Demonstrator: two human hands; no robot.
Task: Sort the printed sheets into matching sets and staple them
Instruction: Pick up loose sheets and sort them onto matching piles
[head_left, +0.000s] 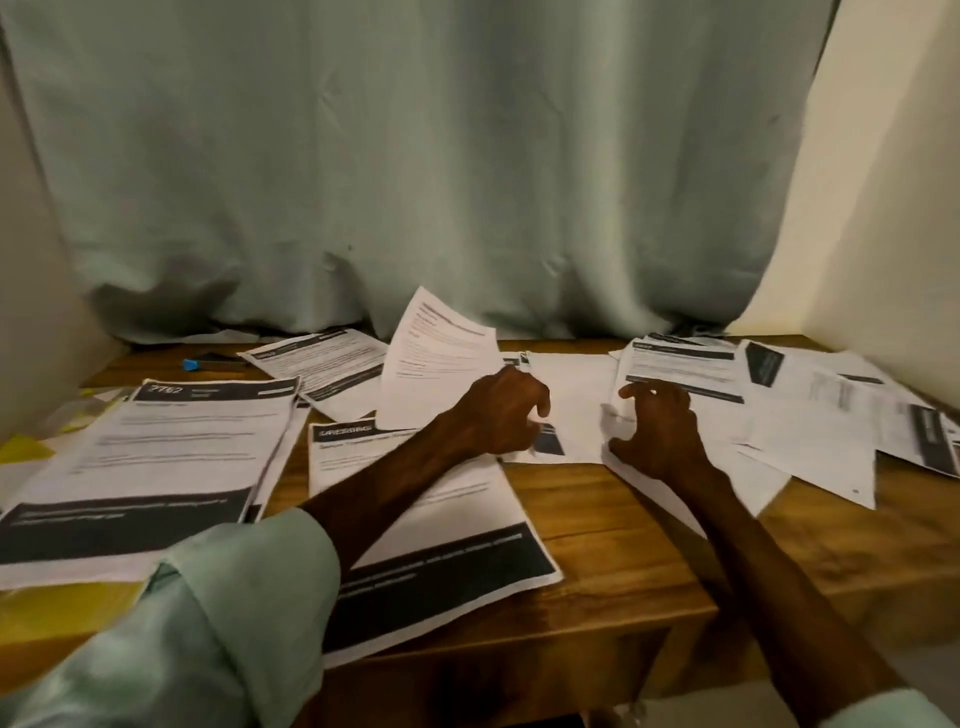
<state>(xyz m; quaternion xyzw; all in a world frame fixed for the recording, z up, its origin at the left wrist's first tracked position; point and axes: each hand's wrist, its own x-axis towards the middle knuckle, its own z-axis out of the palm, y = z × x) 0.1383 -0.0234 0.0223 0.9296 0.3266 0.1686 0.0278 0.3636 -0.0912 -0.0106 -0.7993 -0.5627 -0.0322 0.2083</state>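
left hand (498, 415) fingers clamped on one raised sheet (434, 358) | right hand (655, 434) fingers curled over spread sheets (691, 371), grip unclear

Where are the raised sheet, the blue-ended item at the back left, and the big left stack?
raised sheet (436, 358): head view, middle of its printed face.
blue-ended item (190, 365): head view, its blue end.
left stack (171, 457): head view, white middle of the top page.

Left hand (498, 410) holds sheet (434, 358) upright above table (597, 525)
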